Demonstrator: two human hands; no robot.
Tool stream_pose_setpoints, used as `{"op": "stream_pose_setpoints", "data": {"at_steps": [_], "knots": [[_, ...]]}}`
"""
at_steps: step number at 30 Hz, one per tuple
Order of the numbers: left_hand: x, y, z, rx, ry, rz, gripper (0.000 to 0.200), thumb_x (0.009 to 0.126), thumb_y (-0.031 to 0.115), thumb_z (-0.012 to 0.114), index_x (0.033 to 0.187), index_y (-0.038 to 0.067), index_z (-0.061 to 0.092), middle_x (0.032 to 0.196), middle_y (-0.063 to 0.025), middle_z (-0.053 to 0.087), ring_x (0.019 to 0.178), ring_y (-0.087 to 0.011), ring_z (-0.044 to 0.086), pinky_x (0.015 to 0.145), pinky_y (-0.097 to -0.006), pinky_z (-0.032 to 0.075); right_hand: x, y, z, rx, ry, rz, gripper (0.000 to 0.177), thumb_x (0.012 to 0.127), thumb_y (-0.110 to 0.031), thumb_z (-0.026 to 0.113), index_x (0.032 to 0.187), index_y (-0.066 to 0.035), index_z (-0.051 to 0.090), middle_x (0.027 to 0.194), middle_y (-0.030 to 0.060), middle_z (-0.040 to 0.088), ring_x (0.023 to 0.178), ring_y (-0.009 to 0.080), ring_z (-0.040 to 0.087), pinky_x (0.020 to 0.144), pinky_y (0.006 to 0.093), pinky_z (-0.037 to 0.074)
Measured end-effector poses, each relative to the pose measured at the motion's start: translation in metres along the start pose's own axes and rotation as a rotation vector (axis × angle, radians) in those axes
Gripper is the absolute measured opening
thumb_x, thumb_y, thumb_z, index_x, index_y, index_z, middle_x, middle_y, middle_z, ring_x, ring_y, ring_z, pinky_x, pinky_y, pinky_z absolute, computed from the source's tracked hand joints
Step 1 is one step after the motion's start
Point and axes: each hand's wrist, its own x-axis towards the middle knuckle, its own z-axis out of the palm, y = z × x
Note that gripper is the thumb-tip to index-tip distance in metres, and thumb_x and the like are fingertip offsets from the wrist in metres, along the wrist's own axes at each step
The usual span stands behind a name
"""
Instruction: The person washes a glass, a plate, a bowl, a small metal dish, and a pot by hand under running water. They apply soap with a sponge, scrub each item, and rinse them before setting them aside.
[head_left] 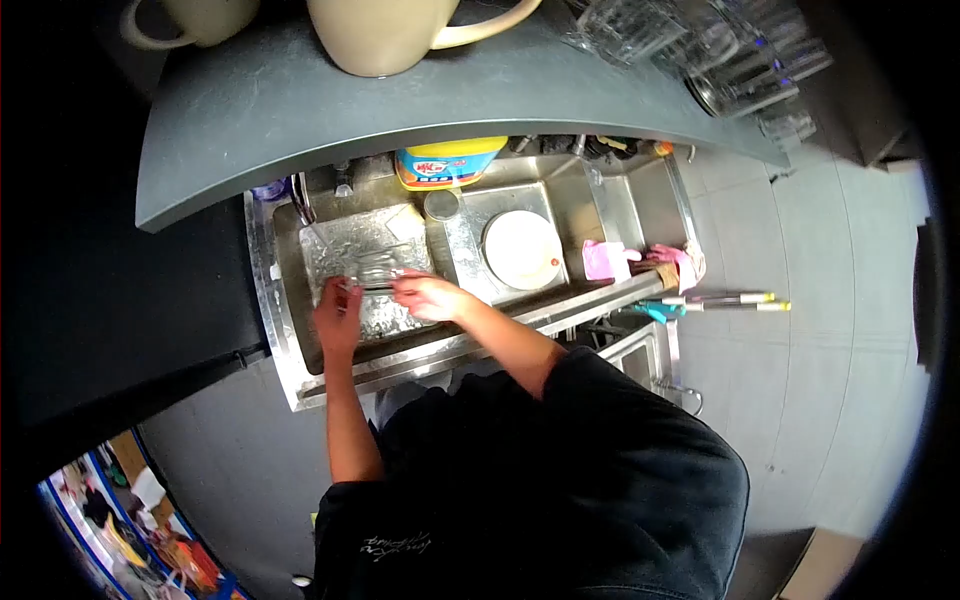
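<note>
Sink [285,370] holds plate [520,250], detergent bottle [450,163], pink cloth [603,260].

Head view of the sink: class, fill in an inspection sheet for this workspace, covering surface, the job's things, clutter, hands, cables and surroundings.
Surface: steel sink, left basin wet.
Job's things: clear glass held over the left basin.
Clutter: white plate in the right basin; yellow detergent bottle behind the basins; pink cloth at the sink's right end.
Hands: left hand grips the clear glass; right hand touches it, grip unclear.
Cables: nothing seen.
Surroundings: grey shelf overhead carrying a beige mug and drinking glasses; tiled floor to the right.
</note>
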Motion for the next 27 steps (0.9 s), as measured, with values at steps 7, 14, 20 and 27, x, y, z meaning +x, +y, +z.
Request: {"op": "stream_pose_setpoints", "data": {"at_steps": [7, 14, 20, 27], "knots": [[-0.054, -0.137, 0.087, 0.528, -0.298, -0.412, 0.035, 0.085, 0.036, 0.068, 0.104, 0.008, 0.060, 0.094, -0.0185, 0.070, 0.092, -0.0395, 0.066, 0.079, -0.0474, 0.053, -0.127, -0.090, -0.145, -0.325, 0.369, -0.259, 0.005, 0.093, -0.010, 0.058, 0.096, -0.010, 0.054, 0.082, 0.0103, 0.067, 0.064, 0.0138, 0.062, 0.047, 0.0230, 0.045], [-0.054, -0.187, 0.169, 0.649, -0.688, -0.511, 0.088, 0.073, 0.031, 0.081, 0.145, 0.016, 0.033, 0.141, -0.0231, 0.044, 0.117, -0.0405, 0.057, 0.089, -0.0491, 0.052, -0.060, -0.160, -0.247, -0.729, 0.941, -0.212, 0.006, 0.097, -0.009, 0.048, 0.102, -0.005, 0.046, 0.077, 0.0143, 0.065, 0.057, 0.0158, 0.059, 0.049, 0.0270, 0.050], [-0.076, -0.278, 0.224, 0.752, -0.968, -0.462, 0.075, 0.095, 0.051, 0.051, 0.153, 0.013, 0.021, 0.131, -0.0259, 0.051, 0.104, -0.0296, 0.063, 0.070, -0.0396, 0.056, -0.020, -0.148, -0.370, -2.218, 0.662, 0.136, 0.015, 0.089, -0.014, 0.054, 0.080, -0.005, 0.062, 0.074, 0.0143, 0.065, 0.053, 0.0240, 0.059, 0.049, 0.0381, 0.049], [-0.062, -0.278, 0.250, 0.878, -0.780, -0.362, 0.063, 0.088, 0.022, 0.069, 0.143, 0.023, 0.039, 0.131, -0.0181, 0.052, 0.111, -0.0330, 0.062, 0.087, -0.0425, 0.054, 0.060, -0.169, -0.310, -0.796, 0.986, -0.044, 0.012, 0.095, -0.008, 0.044, 0.100, -0.004, 0.054, 0.088, 0.0124, 0.066, 0.070, 0.0214, 0.064, 0.058, 0.0333, 0.057]]}}
